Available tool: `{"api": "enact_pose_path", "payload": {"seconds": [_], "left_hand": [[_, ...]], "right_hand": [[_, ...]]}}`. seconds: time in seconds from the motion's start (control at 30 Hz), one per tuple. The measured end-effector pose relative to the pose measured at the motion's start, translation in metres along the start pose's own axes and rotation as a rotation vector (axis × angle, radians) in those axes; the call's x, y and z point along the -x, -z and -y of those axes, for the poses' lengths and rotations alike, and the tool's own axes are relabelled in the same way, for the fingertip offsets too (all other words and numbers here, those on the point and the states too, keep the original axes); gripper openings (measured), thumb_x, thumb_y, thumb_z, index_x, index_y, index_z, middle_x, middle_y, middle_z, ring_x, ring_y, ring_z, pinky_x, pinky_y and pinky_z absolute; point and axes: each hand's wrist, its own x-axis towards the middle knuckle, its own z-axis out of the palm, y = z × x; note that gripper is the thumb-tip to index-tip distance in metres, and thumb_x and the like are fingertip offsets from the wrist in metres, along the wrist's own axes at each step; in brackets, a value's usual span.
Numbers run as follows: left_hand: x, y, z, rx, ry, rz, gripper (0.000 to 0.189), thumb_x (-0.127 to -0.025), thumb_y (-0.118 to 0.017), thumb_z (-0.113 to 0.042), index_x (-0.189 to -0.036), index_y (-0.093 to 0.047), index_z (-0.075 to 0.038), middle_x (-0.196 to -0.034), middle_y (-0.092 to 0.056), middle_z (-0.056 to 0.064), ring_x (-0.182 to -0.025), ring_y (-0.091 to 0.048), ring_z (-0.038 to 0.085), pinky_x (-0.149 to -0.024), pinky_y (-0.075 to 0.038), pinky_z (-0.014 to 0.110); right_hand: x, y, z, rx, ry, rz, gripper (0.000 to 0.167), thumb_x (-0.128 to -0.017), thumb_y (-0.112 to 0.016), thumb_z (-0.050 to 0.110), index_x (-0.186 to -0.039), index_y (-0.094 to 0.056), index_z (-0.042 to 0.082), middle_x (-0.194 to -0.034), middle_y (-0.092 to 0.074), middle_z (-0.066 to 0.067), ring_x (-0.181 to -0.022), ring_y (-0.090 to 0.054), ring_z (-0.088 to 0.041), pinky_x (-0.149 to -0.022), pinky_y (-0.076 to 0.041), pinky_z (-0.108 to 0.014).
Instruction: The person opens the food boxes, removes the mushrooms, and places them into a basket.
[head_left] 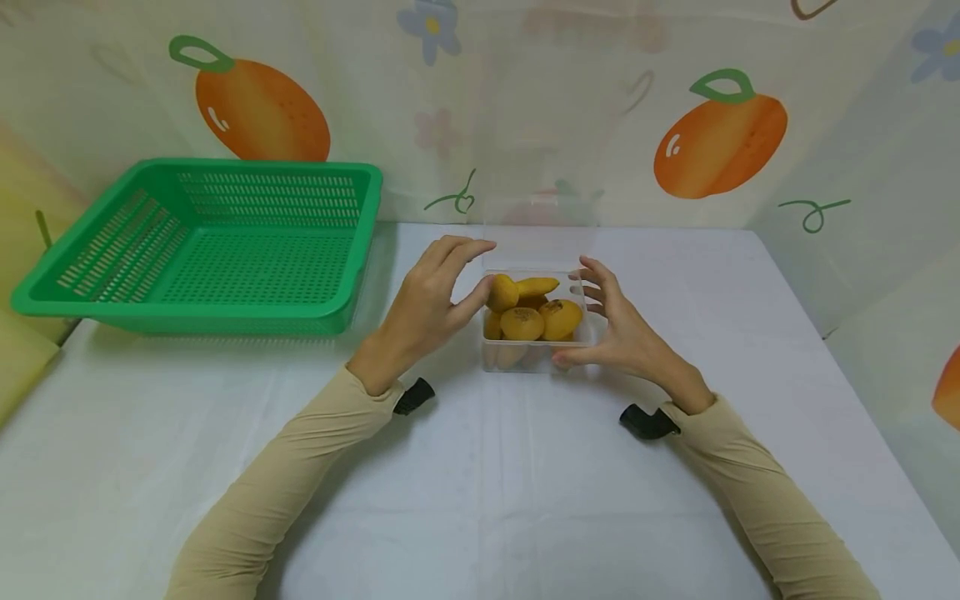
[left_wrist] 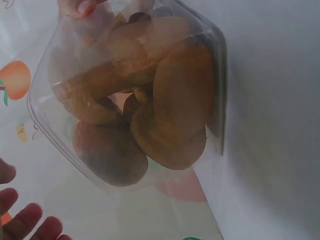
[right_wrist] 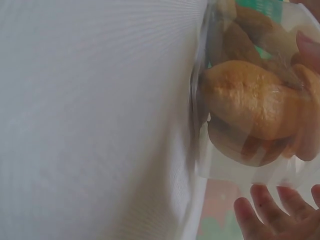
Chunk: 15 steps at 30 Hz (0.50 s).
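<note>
A clear plastic box (head_left: 536, 358) on the white table holds several golden-brown, bun-like pieces (head_left: 522, 324), some dark-speckled on top and one longer. Its transparent lid (head_left: 540, 242) stands raised at the back. My right hand (head_left: 618, 333) grips the box's right side, its thumb on the front wall and its fingers (right_wrist: 270, 207) bent at the side wall. At the left edge is my left hand (head_left: 431, 296), thumb close to a round piece (head_left: 502, 293) and other fingers extended above the rim. The left wrist view shows those fingers (left_wrist: 25, 220) apart from the box.
A green slotted basket (head_left: 322, 312) stands at the back left of the table (head_left: 480, 500). Behind it hangs a backdrop (head_left: 465, 108) printed with oranges and flowers. Black cuff pieces (head_left: 648, 422) sit at both wrists.
</note>
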Motion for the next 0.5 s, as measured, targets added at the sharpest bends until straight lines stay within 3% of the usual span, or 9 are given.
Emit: {"api": "enact_pose_path", "payload": {"seconds": [0.27, 0.5], "left_hand": [[0.0017, -0.0031, -0.0033, 0.073, 0.139, 0.235, 0.039, -0.094, -0.069, -0.017, -0.130, -0.061, -0.003, -0.122, -0.063, 0.010, -0.113, -0.059, 0.024, -0.098, -0.051, 0.036], [0.0030, -0.0065, -0.0048, 0.043, 0.200, 0.396, 0.044, -0.094, -0.069, -0.021, -0.134, -0.059, -0.005, -0.127, -0.062, 0.011, -0.117, -0.056, 0.026, -0.106, -0.047, 0.040]], "right_hand": [[0.0000, 0.0006, 0.0009, 0.007, -0.017, 0.006, 0.129, -0.066, -0.093, 0.017, -0.160, -0.004, 0.022, -0.154, -0.030, -0.015, -0.143, -0.035, -0.040, -0.116, -0.031, -0.058], [0.0005, -0.0005, 0.0000, -0.003, -0.034, 0.016, 0.124, -0.067, -0.092, 0.017, -0.160, -0.010, 0.015, -0.158, -0.026, -0.016, -0.145, -0.032, -0.035, -0.118, -0.029, -0.057]]}}
